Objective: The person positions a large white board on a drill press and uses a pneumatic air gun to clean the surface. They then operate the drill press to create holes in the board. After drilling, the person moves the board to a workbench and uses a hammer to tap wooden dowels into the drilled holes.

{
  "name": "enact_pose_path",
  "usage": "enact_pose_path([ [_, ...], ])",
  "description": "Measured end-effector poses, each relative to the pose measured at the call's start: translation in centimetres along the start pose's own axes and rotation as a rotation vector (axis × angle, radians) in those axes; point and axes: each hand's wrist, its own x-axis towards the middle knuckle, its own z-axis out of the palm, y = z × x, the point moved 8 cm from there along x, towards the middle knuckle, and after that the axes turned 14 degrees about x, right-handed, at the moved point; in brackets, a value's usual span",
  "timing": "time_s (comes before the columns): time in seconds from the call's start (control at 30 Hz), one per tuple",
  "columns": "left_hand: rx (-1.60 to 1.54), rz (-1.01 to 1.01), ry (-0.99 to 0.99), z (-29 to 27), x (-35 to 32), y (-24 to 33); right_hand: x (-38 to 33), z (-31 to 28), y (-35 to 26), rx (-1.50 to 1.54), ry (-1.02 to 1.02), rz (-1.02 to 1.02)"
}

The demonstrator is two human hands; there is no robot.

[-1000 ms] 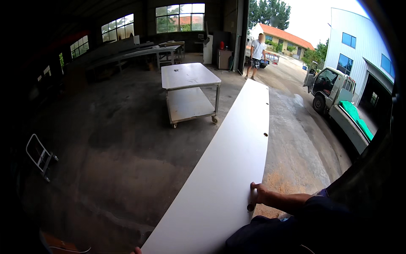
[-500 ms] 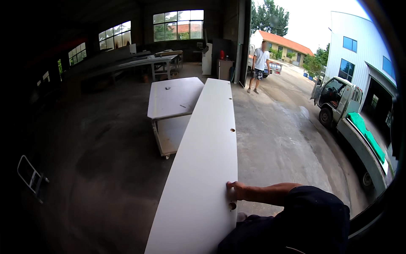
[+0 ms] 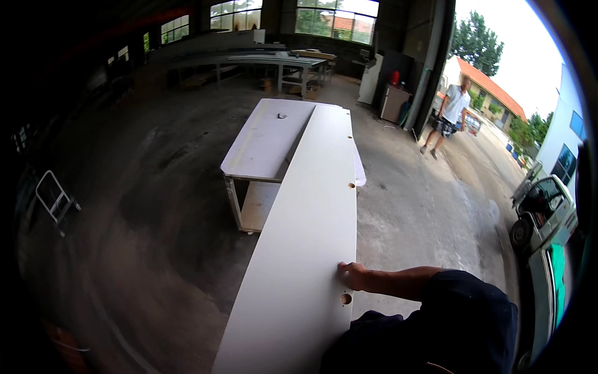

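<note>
Closest on my feed, a dark navy short sleeve leads to the bare right hand, which I have closed on the right-hand edge of a long, flat, white board. I see digits bent onto the top face, with hardly any gap; whatever lies under the edge is hidden from me. The left hand is out of my view, so I cannot tell its grip.

The board runs from the lower edge of my view, widest there, away from the wearer. A round, brown-walled hole sits just on the near side of the right hand, and a similar round hole lies farther along the same edge. The far end lies across the right part of a white-topped, metal-framed cart with a lower shelf; I cannot tell whether they touch. On the cart top, left of the board, I have a small object too small to identify.

Off to the left, a pale tubular metal trolley frame stands on the grey concrete floor. At my far right is a white flatbed truck with a green cover. Beyond the cart I get a long grey metal workbench, then a co-worker in a white shirt and dark patterned shorts by the doorway, and an orange-roofed building outside
</note>
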Motion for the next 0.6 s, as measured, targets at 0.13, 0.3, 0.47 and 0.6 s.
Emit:
enact_pose_path([
  [0.13,-0.149,-0.257,-0.268,2.0,-0.6,9.8,8.5,0.0,-8.6,-0.194,0.022,0.138],
  [0.3,-0.072,-0.229,-0.159,8.3,1.7,18.5,13.9,5.5,-18.2,-0.401,-0.073,0.041],
  [0.47,-0.017,-0.114,-0.297,16.6,4.7,32.9,26.3,1.5,-23.0,-0.264,-0.068,0.112],
  [0.6,-0.317,0.068,-0.155,21.1,5.4,42.7,24.9,0.5,-22.5,-0.448,-0.240,-0.076],
])
